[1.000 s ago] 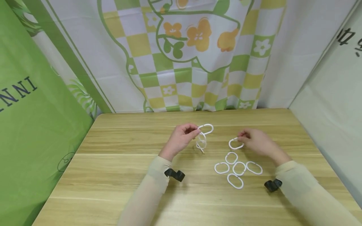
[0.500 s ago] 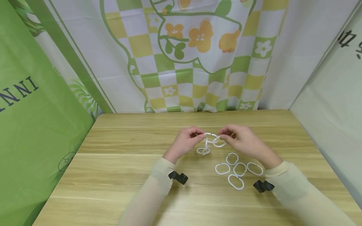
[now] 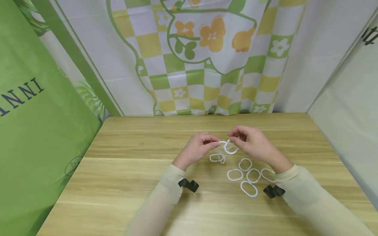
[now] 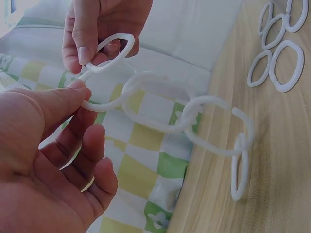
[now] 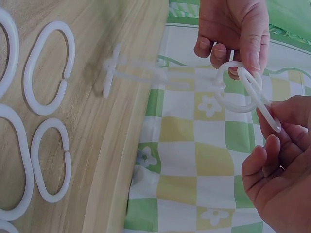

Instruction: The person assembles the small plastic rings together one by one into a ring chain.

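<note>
Between thumb and fingers, my left hand (image 3: pixel 198 147) pinches the top link of a short chain of white plastic links (image 4: pixel 155 127). The chain hangs down, its lowest link (image 4: pixel 238 170) close over the wood. My right hand (image 3: pixel 255 144) pinches one more white oval link (image 3: pixel 231 152) by its side. In the right wrist view this link (image 5: pixel 257 99) slants across the ring (image 5: pixel 228 108) that the left hand holds. The two hands are close together above the table, fingertips almost meeting. Part of the chain is blurred in the right wrist view.
Several loose white links (image 3: pixel 234 175) lie in a cluster on the wooden table (image 3: pixel 124 183), in front of the hands and to the right. Each has a small gap in its side. A checked curtain (image 3: pixel 174 78) hangs behind the table's far edge.
My right hand has moved left with a link picked from the right and brought it against the chain's top link. My left hand has shifted slightly right, still pinching the chain.
</note>
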Available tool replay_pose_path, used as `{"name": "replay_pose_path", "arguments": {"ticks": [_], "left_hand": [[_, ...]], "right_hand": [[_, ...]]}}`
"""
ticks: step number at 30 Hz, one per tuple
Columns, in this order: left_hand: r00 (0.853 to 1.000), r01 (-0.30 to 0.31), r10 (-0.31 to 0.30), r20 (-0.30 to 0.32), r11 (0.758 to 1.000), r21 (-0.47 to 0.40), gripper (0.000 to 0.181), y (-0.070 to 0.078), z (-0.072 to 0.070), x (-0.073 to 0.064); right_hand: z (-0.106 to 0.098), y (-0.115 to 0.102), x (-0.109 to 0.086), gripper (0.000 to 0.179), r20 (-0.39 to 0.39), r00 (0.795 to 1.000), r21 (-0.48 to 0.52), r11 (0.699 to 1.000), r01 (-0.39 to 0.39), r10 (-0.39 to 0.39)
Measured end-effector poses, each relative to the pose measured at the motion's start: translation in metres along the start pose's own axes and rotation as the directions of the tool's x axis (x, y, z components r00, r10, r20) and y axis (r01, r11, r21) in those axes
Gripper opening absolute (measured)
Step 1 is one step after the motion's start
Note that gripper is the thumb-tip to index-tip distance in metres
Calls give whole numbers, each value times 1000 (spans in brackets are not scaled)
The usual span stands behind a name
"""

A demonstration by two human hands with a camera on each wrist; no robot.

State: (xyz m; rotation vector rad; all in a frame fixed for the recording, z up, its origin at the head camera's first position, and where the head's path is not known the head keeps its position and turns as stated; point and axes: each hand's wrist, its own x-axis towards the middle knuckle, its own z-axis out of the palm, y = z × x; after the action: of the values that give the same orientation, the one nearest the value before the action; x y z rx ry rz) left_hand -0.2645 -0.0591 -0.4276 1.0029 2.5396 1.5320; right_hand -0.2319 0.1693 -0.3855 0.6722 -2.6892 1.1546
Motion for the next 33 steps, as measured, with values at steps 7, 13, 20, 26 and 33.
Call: {"name": "replay_pose_path", "arguments": {"ticks": [7, 13, 20, 26, 33], "left_hand": [[999, -33, 34, 20, 999, -37, 15, 0, 2, -2], [995, 52, -43, 95, 994, -97, 19, 5, 4, -5], [981, 196, -193, 32, 966, -168, 20, 7, 5, -9], [981, 177, -189, -38, 959, -223, 23, 5, 4, -9], [992, 88, -104, -67, 972, -216, 20, 11, -1, -3]], "right_hand": [[4, 1, -2, 8, -20, 1000, -2, 1000, -8, 8], [6, -1, -5, 9, -40, 998, 57, 997, -51, 53], [8, -5, -9, 10, -102, 992, 225, 973, -54, 79], [7, -7, -13, 10, -74, 994, 297, 954, -50, 76], [1, -6, -13, 7, -68, 997, 323, 946, -17, 42]]}}
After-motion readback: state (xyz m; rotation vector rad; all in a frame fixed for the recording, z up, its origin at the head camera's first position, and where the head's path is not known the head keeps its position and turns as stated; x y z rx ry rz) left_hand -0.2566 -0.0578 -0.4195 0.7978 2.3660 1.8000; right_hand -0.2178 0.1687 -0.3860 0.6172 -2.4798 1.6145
